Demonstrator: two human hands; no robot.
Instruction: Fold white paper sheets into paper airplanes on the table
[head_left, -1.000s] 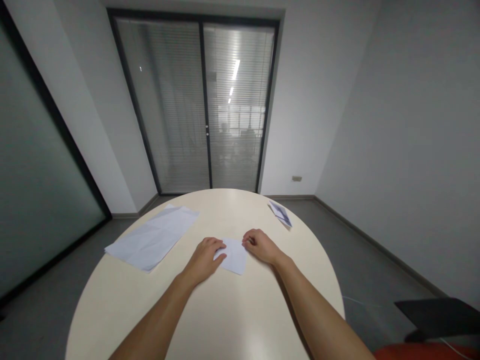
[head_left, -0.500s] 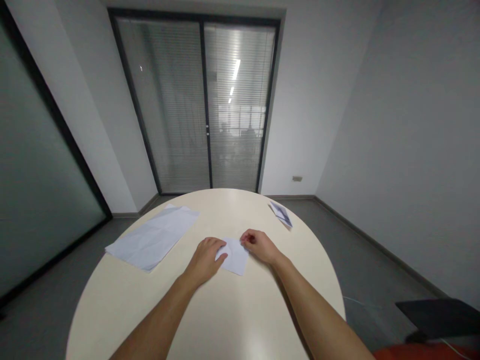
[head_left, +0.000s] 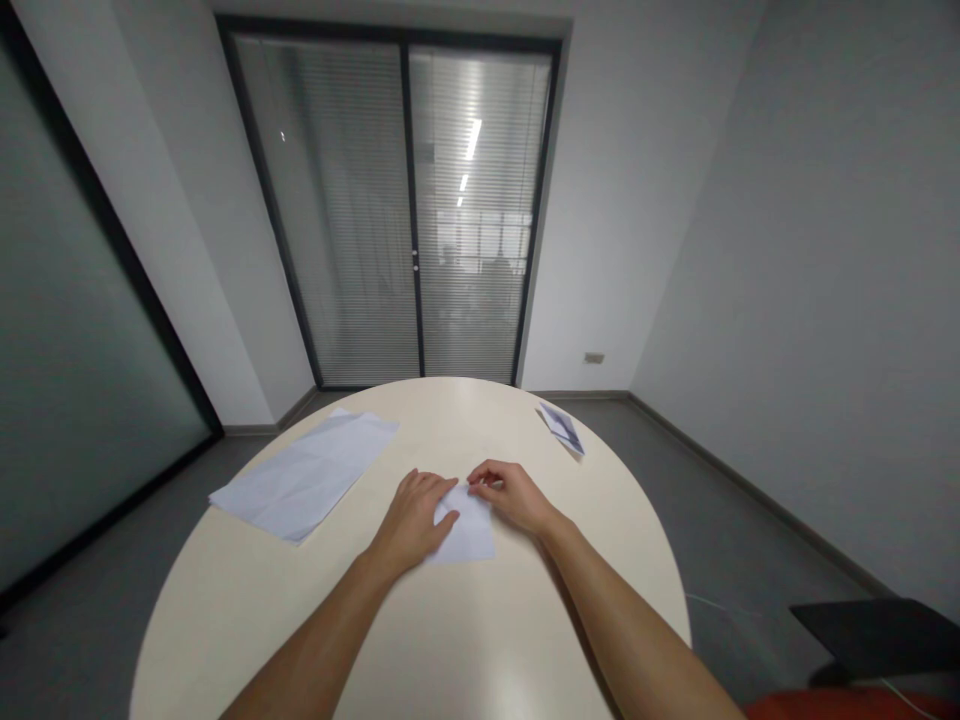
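Watching here: left hand (head_left: 412,518) spread on the paper (head_left: 471,538), right hand (head_left: 517,497) curled at its far edge, can't tell if pinching. Looks early imo, mostly flat between the fingers.

Open lane between the forearms (head_left: 626,610) — large paper sheets (head_left: 307,475) at left.

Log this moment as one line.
left hand: on small paper | right hand: fingers at its far edge | large sheets: table left | folded piece: far right
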